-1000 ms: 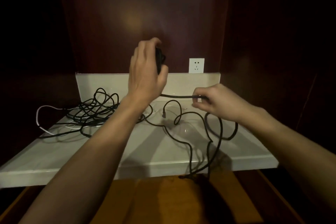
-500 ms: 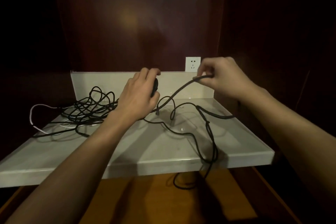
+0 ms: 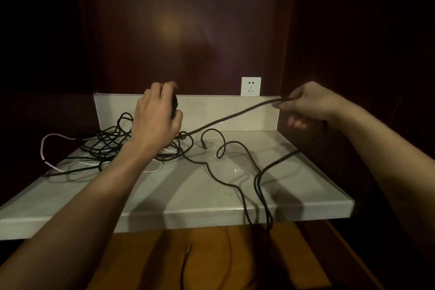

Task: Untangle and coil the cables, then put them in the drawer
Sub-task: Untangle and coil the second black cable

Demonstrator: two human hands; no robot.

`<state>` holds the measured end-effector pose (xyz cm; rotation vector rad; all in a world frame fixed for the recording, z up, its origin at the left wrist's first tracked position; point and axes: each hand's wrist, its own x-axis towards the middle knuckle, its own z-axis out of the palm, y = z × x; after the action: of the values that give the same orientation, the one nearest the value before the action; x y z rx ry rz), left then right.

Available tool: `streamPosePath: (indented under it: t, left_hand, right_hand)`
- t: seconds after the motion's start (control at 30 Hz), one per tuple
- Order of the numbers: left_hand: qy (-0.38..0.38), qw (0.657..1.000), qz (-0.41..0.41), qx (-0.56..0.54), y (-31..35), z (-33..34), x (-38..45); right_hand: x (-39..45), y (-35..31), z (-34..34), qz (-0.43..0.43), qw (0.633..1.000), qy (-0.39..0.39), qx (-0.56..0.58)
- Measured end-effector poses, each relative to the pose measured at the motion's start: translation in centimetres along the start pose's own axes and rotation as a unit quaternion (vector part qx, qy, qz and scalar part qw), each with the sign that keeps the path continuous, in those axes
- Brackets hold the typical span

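Black cable (image 3: 235,115) taut between hands, rising left to right

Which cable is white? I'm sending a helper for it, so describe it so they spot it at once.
Start at the pale shelf under the wall socket. On its left end lies a tangle of black cables. The white cable loops out past the tangle's left side, the only light-coloured one there.
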<state>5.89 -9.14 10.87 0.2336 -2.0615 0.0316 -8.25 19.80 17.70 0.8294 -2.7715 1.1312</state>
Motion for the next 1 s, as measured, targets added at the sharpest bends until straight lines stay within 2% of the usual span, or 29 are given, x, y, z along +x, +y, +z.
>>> streamPosePath:
  t: [0.07, 0.13, 0.17, 0.2, 0.23, 0.27, 0.33, 0.37, 0.5, 0.57, 0.6, 0.67, 0.7, 0.73, 0.77, 0.8, 0.83, 0.93, 1.0]
  left_hand:
    - [-0.006, 1.0, -0.01, 0.014, -0.9, 0.2, -0.2]
    - [-0.011, 0.999, -0.028, 0.02, -2.2, 0.4, -0.6]
    - [-0.009, 0.999, -0.04, 0.016, -2.8, 0.4, -0.9]
    - [-0.007, 0.999, -0.047, 0.012, -3.2, 0.5, -1.2]
    - [-0.007, 0.999, -0.046, 0.003, -3.2, 0.6, -1.4]
    - [-0.007, 0.999, -0.039, -0.014, -2.9, 0.7, -1.7]
    - [-0.014, 0.996, -0.029, -0.084, -1.6, 0.8, -1.9]
    - [-0.016, 0.991, -0.037, -0.129, -0.8, 0.8, -1.9]
    - [-0.014, 0.949, -0.108, -0.297, 2.6, 0.4, -1.2]
    - [-0.013, 0.926, -0.131, -0.353, 4.0, 0.1, -0.8]
    - [-0.009, 0.915, -0.141, -0.378, 4.6, -0.1, -0.7]
    - [0.004, 0.893, -0.163, -0.419, 5.3, -0.3, -0.4]
    - [0.013, 0.882, -0.174, -0.438, 5.6, -0.4, -0.3]
    - [0.028, 0.87, -0.186, -0.456, 5.7, -0.5, -0.2]
    - [0.046, 0.856, -0.202, -0.473, 5.8, -0.6, -0.1]
    - [0.066, 0.84, -0.222, -0.492, 5.8, -0.7, 0.0]
    - [0.086, 0.819, -0.246, -0.512, 5.9, -0.8, -0.1]
    - [0.131, 0.728, -0.329, -0.587, 6.3, -0.9, -0.2]
    - [0.155, 0.684, -0.363, -0.614, 6.4, -0.7, -0.4]
  right_hand:
    - [-1.0, -0.3, -0.8, 0.004, 0.972, -0.139, 0.187]
    - [-1.7, 0.5, -1.6, -0.03, 0.949, -0.2, 0.242]
    - [-1.8, 0.9, -1.7, -0.037, 0.957, -0.201, 0.207]
    - [-1.6, 1.4, -1.5, -0.038, 0.975, -0.183, 0.122]
    - [-1.5, 1.8, -1.1, -0.043, 0.989, -0.144, 0.002]
    - [-1.2, 1.9, -0.6, -0.057, 0.987, -0.088, -0.121]
    - [-1.2, 1.4, 1.0, -0.099, 0.952, -0.001, -0.288]
    - [-1.6, 0.6, 1.9, -0.113, 0.931, 0.012, -0.346]
    - [-3.0, -2.0, 6.4, -0.14, 0.859, -0.018, -0.493]
    - [-3.7, -2.5, 9.1, -0.157, 0.837, -0.037, -0.523]
    - [-3.9, -2.7, 10.4, -0.18, 0.841, -0.045, -0.508]
    - [-4.5, -3.0, 12.7, -0.25, 0.886, -0.051, -0.387]
    - [-4.9, -3.1, 13.8, -0.273, 0.924, -0.062, -0.261]
    - [-5.3, -3.3, 14.7, -0.262, 0.955, -0.094, -0.101]
    - [-5.8, -3.4, 15.6, -0.225, 0.964, -0.133, 0.057]
    - [-6.2, -3.3, 16.3, -0.179, 0.954, -0.166, 0.173]
    - [-6.7, -3.3, 16.9, -0.14, 0.942, -0.187, 0.243]
    - [-7.9, -3.3, 18.9, -0.117, 0.93, -0.189, 0.292]
    - [-8.5, -4.0, 19.7, -0.117, 0.919, -0.152, 0.344]
